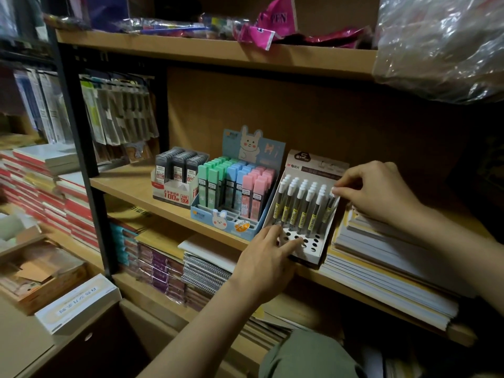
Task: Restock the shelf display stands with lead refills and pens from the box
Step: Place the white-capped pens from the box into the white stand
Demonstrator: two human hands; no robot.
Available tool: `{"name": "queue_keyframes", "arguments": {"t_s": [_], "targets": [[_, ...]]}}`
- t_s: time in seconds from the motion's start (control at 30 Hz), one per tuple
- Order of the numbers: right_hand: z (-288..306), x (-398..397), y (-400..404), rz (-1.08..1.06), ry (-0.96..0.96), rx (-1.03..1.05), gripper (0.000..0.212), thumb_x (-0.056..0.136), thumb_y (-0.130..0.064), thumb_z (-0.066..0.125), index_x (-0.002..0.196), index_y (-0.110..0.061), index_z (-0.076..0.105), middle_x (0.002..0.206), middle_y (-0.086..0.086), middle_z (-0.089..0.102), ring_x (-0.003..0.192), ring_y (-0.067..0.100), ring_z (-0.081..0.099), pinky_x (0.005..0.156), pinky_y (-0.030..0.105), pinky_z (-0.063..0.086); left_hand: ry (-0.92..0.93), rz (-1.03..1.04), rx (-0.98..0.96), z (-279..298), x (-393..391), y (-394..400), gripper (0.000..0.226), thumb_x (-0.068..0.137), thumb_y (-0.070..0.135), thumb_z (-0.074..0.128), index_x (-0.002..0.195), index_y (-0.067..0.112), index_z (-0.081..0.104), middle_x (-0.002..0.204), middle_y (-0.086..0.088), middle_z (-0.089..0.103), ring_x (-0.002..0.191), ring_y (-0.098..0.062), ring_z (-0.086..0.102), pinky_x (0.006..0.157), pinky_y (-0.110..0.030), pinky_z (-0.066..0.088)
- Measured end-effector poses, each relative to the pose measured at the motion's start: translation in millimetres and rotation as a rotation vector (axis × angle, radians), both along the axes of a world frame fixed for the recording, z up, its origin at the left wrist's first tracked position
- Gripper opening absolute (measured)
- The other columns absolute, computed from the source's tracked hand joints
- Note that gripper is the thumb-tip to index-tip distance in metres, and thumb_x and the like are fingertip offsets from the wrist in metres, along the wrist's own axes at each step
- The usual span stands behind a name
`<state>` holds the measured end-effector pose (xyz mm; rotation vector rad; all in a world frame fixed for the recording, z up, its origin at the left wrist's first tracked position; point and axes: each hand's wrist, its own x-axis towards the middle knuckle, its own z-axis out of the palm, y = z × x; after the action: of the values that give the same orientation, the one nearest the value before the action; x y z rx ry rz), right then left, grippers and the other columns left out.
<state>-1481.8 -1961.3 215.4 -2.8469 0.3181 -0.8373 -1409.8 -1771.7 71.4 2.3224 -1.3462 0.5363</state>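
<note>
On the middle shelf stand three display stands. At the left is a white one with black lead refill cases. The middle one, a blue rabbit stand, holds green, blue and pink refill cases. On the right, a white stand holds several white-capped pens in its rear holes, and its front holes are empty. My left hand rests on that stand's front left corner, fingers across the holes. My right hand pinches the white cap of a pen at the stand's right side.
Stacked notebooks and paper lie right of the pen stand. Spiral notebooks fill the shelf below. A black upright post bounds the shelf at the left, with hanging packets behind it. Plastic bags sit on the top shelf.
</note>
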Motion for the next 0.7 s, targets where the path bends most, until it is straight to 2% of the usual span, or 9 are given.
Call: {"name": "queue_keyframes", "arguments": {"t_s": [0.07,0.13,0.23,0.33,0.43,0.5,0.57,0.63,0.7], "targets": [[1.5,2.5,-1.9,-0.007,0.012,0.014,0.011,0.083,-0.023,0.074,0.093,-0.019,0.073,0.094,-0.004,0.067,0.089,0.009,0.06,0.079,0.026,0.049,-0.009,0.0,0.022,5.0,1.7,-0.5,0.052,0.093,0.042,0.052,0.143,0.036,0.039,0.13,-0.002,0.043,0.119,-0.019,0.04,0.089,-0.03,0.046],[2.6,7.1,-3.7,-0.02,0.027,0.01,0.01,0.083,-0.024,0.074,0.092,-0.02,0.073,0.093,-0.006,0.065,0.09,0.008,0.058,0.079,0.025,0.046,-0.001,-0.004,0.033,12.0,4.2,-0.9,0.048,0.093,0.04,0.052,0.141,0.036,0.043,0.127,-0.002,0.046,0.117,-0.02,0.042,0.088,-0.032,0.045],[-0.1,11.1,-2.5,0.002,0.088,0.022,0.006,0.084,-0.025,0.074,0.089,-0.022,0.072,0.089,-0.007,0.066,0.084,0.007,0.06,0.076,0.026,0.05,0.023,-0.006,0.068,19.7,5.4,-0.3,0.046,0.094,0.039,0.052,0.139,0.036,0.046,0.126,-0.002,0.046,0.116,-0.02,0.042,0.09,-0.033,0.045],[-4.1,10.0,-3.4,0.025,0.088,-0.019,0.008,0.086,-0.03,0.071,0.09,-0.023,0.072,0.095,-0.002,0.068,0.079,0.001,0.054,0.071,0.019,0.045,0.056,-0.02,0.117,24.7,6.4,2.4,0.045,0.094,0.039,0.053,0.139,0.037,0.045,0.129,-0.001,0.044,0.119,-0.019,0.041,0.093,-0.034,0.044],[-3.0,4.1,-7.0,0.035,0.094,-0.087,0.026,0.092,-0.038,0.062,0.107,-0.02,0.071,0.118,0.002,0.058,0.102,0.013,0.055,0.084,0.024,0.044,0.203,-0.07,0.128,32.2,10.0,9.4,0.044,0.094,0.035,0.056,0.137,0.033,0.046,0.137,0.001,0.039,0.126,-0.017,0.039,0.1,-0.037,0.047],[1.1,-1.5,-6.5,0.089,0.046,-0.083,0.037,0.095,-0.039,0.056,0.126,-0.02,0.063,0.131,0.002,0.051,0.119,0.016,0.05,0.092,0.026,0.04,0.223,-0.1,0.009,40.7,13.4,15.3,0.041,0.093,0.028,0.058,0.133,0.024,0.051,0.138,0.001,0.042,0.123,-0.015,0.046,0.098,-0.034,0.05],[3.3,-5.9,-3.1,0.159,0.044,-0.069,0.047,0.097,-0.04,0.051,0.139,-0.02,0.05,0.142,0.002,0.046,0.128,0.017,0.046,0.097,0.025,0.037,0.107,-0.078,-0.134,51.8,19.1,18.2,0.038,0.09,0.019,0.063,0.127,0.016,0.057,0.133,-0.003,0.047,0.117,-0.015,0.05,0.094,-0.03,0.052],[2.4,-7.3,0.8,0.206,0.193,-0.118,0.062,0.096,-0.049,0.042,0.151,-0.022,0.03,0.156,0.0,0.032,0.141,0.016,0.033,0.109,0.027,0.03,0.017,-0.047,-0.244,65.7,25.8,15.4,0.039,0.087,0.017,0.066,0.126,0.012,0.057,0.132,-0.008,0.047,0.118,-0.018,0.048,0.095,-0.029,0.051],[1.5,-4.3,4.5,0.242,0.376,-0.17,0.078,0.09,-0.063,0.028,0.155,-0.025,0.008,0.162,-0.004,0.007,0.148,0.01,0.009,0.118,0.028,0.013,-0.011,-0.049,-0.248,82.0,32.0,7.3,0.047,0.089,0.02,0.064,0.133,0.01,0.05,0.139,-0.012,0.042,0.126,-0.021,0.042,0.101,-0.03,0.045]]}}
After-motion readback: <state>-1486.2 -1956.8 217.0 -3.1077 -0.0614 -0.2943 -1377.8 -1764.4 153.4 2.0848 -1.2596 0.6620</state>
